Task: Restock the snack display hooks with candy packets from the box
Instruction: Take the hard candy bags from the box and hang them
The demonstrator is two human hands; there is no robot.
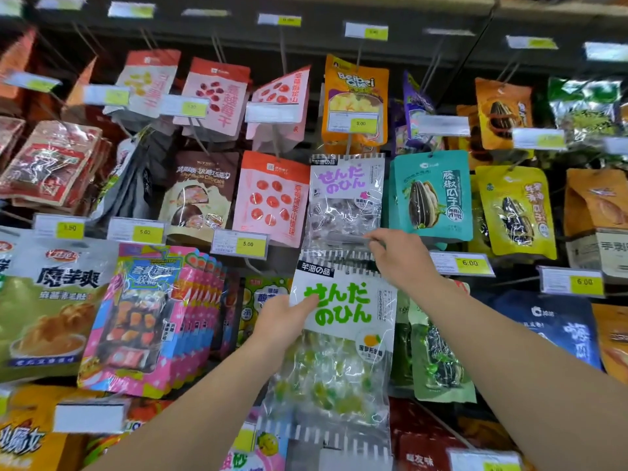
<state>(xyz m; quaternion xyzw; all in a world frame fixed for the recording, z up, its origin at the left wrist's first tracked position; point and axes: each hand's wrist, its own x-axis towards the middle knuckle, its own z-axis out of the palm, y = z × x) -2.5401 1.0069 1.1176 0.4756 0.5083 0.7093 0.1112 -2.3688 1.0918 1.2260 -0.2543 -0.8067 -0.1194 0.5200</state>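
Note:
A clear candy packet with green lettering point(339, 334) hangs in front of the display, low in the middle. My left hand point(282, 322) grips its left edge, thumb on the front. My right hand point(399, 256) is at the packet's top right, its fingers curled round the end of a display hook and its label strip point(350, 237). Just above hangs a similar packet with purple lettering point(346, 198). The box is not in view.
Rows of hanging snack bags fill the display: teal sunflower-seed bags point(431, 195) to the right, red-and-pink fruit bags point(272, 198) to the left, pink packets point(146, 317) lower left. Yellow price tags point(470, 263) jut out on the hook ends.

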